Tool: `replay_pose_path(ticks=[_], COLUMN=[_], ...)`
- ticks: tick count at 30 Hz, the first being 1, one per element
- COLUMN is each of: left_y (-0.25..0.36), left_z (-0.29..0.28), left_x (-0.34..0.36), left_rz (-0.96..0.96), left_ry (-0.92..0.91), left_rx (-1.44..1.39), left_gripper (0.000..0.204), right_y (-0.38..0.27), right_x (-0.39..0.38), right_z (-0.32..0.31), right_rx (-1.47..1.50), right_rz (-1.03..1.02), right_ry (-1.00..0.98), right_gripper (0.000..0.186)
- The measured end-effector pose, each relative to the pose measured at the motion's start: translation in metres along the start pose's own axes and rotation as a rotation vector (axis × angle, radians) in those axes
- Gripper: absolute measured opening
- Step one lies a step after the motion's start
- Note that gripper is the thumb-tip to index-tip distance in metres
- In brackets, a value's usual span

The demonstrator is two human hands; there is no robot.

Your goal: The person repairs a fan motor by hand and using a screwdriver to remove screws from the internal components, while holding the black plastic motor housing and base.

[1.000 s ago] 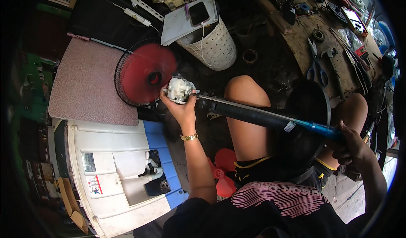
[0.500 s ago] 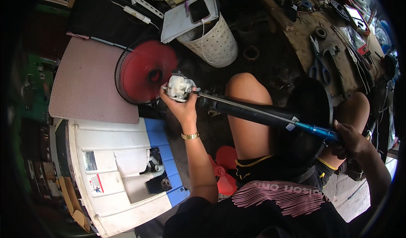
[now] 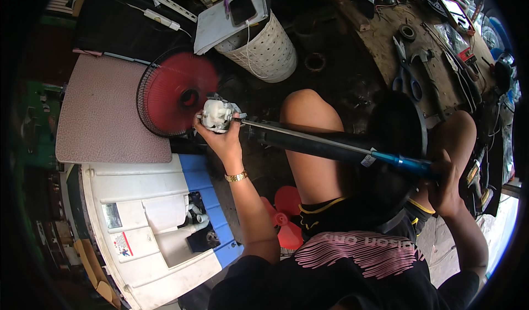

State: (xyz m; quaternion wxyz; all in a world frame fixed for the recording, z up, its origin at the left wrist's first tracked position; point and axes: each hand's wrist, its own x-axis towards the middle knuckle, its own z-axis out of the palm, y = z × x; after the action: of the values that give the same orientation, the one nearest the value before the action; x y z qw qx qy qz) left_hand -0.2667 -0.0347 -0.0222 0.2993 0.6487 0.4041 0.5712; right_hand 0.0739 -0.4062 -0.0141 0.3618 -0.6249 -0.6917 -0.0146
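Note:
My left hand grips a white plastic housing with metal parts in front of a red fan with a black wire guard. A long screwdriver with a steel shaft and blue handle reaches from that housing to my right hand, which is closed around the handle. Its tip sits at the housing's right side, partly hidden by my left thumb. A black fan stand with a round base lies across my bent legs, under the screwdriver.
A workbench at upper right holds scissors, tape and tools. A perforated white bin carries a board with a phone. A speckled pink board, white-and-blue plastic unit and red fan blade lie left and below.
The view has shifted slightly, moving things leftward. My right hand has turned on the blue handle, with its wrist lower-angled; my left hand keeps its hold on the white housing.

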Motion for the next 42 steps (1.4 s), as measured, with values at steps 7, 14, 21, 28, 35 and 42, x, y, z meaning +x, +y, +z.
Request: replay_pose_path(ticks=[7, 14, 21, 28, 35, 42], left_y=[0.012, 0.004, 0.01, 0.013, -0.005, 0.006], left_z=[0.008, 0.002, 0.002, 0.003, -0.004, 0.006], left_x=[0.001, -0.001, 0.0, -0.004, -0.002, -0.001], left_rz=[0.006, 0.002, 0.016, -0.054, -0.061, -0.011], left_ry=[0.022, -0.003, -0.001, 0.023, -0.001, 0.026], left_rx=[0.018, -0.028, 0.051, 0.008, -0.053, 0.006], left_gripper=[0.076, 0.074, 0.076, 0.075, 0.074, 0.074], right_y=[-0.021, -0.002, -0.002, -0.022, -0.005, 0.011], right_x=[0.071, 0.028, 0.042, 0.113, 0.052, 0.069], right_z=[-0.046, -0.011, -0.014, -0.052, -0.01, -0.008], right_rx=[0.989, 0.349, 0.002, 0.846, 0.227, 0.141], right_rz=[1.399, 0.249, 0.183, 1.48, 0.183, -0.001], right_ry=[-0.468, -0.044, -0.293, -0.686, -0.113, -0.172], right_gripper=[0.046, 0.067, 0.053, 0.05, 0.069, 0.038])
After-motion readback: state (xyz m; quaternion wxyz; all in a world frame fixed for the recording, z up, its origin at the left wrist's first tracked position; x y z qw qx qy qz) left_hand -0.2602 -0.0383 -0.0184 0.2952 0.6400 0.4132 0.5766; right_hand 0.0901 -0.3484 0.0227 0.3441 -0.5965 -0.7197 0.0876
